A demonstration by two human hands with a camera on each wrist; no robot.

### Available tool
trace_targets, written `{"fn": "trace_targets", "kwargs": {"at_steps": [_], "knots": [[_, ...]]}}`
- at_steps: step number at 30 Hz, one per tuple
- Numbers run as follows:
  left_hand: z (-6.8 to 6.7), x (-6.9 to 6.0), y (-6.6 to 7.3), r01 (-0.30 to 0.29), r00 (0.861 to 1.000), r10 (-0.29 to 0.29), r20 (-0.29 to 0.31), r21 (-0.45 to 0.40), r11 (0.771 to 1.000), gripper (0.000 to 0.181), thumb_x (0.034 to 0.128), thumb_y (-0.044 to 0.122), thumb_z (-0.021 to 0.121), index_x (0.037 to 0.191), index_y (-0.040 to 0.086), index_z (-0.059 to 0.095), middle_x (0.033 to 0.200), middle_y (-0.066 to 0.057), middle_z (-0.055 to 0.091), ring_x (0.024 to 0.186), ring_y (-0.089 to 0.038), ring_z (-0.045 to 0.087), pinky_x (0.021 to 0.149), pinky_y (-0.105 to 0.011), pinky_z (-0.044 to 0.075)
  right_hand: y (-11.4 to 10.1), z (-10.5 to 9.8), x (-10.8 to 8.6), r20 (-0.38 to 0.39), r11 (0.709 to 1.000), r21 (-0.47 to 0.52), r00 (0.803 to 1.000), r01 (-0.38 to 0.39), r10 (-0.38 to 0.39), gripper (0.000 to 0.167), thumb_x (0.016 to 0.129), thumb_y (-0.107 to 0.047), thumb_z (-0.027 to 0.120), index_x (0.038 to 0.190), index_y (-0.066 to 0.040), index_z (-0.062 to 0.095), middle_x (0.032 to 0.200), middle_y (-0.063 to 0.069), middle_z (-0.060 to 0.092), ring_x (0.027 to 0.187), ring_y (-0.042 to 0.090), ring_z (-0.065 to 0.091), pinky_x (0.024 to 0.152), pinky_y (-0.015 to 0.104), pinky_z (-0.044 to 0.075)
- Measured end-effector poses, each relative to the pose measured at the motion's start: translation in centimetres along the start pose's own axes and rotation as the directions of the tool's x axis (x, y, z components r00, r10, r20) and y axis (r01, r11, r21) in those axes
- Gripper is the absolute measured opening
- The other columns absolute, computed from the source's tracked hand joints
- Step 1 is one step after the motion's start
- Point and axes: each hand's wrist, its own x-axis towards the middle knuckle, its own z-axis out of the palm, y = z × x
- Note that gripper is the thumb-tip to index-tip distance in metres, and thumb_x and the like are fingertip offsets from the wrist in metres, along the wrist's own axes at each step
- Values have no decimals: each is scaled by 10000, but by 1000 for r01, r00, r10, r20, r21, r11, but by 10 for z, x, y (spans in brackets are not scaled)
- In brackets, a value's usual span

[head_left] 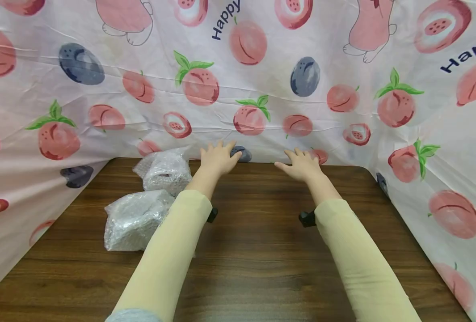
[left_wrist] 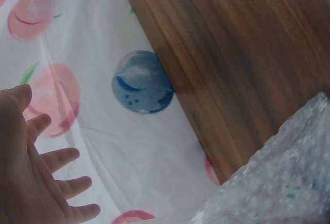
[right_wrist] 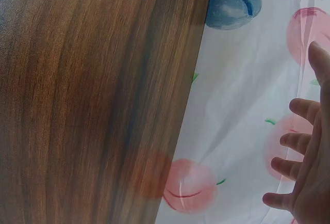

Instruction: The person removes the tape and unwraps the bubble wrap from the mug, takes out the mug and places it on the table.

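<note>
Both hands reach forward over the far part of a dark wooden table, holding nothing. My left hand has its fingers spread; in the left wrist view the same hand shows at the lower left. To the right, my right hand is spread too, and the right wrist view has this hand along its right edge. Left of the left forearm lie two bubble-wrapped bundles: a farther bundle and a nearer bundle. What the wrap encloses cannot be made out. Neither hand touches them.
A white cloth printed with peaches, blue fruit and pink animal figures hangs behind the table and along both sides. Dark wrist mounts sit under the forearms. The table's far edge runs just beneath the hands.
</note>
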Motion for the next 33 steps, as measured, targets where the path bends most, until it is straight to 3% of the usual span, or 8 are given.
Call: {"fn": "trace_targets", "kwargs": {"at_steps": [7,16,25,33], "knots": [[-14,-6,-1,-33,999,33,-6,-13,999,591,995,550,321,1517,274,301,1534,-134,279,1384,-409,209,1066,-628,131,-1,-2,-4,-37,999,6,999,31,-31,758,948,-622,384,1521,-138,281,1540,226,196,1381,463,156,1037,680,114],[-32,-17,-1,-95,995,96,-36,39,995,592,987,567,320,1507,284,326,1482,-108,385,1324,-404,338,1033,-610,226,0,-6,-9,-94,997,24,993,69,-66,746,945,-609,413,1508,-128,318,1526,219,243,1375,428,218,1037,657,167],[-46,-35,-8,-146,987,150,-59,61,987,593,984,574,329,1504,288,331,1457,-106,424,1285,-417,395,1027,-626,229,-6,-6,-13,-172,991,27,978,129,-122,771,923,-653,410,1488,-131,360,1505,178,313,1359,391,285,1029,638,209],[-52,-49,-15,-216,970,221,-96,60,974,583,988,556,351,1499,275,345,1445,-102,442,1293,-339,414,986,-591,306,-12,-2,-18,-233,981,45,957,189,-174,685,943,-554,485,1453,-101,416,1481,187,350,1361,361,293,1052,611,201]]}}
